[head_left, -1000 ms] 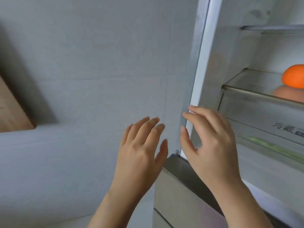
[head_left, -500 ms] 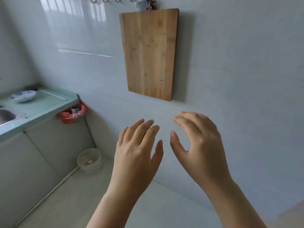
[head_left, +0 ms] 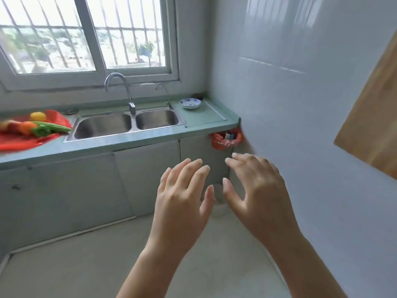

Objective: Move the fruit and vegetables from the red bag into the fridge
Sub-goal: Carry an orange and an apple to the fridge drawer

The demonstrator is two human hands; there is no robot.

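Pale kitchen floor lies nearest, and over it the left hand (head_left: 182, 201) and right hand (head_left: 255, 192) hover side by side, fingers (head_left: 194, 168) spread and empty, seemingly free for another pick. Beyond, at ten o'clock, the red bag (head_left: 20, 139) lies open on the counter (head_left: 204, 116), vegetables (head_left: 46, 127) spilling out; only the sink (head_left: 126, 123) lies beside it.

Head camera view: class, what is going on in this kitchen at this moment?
A person's left hand and right hand are both open and empty, raised above the floor. Produce lies on the red bag on the counter, left of the double sink. Nothing is being carried, and the fridge is out of view.
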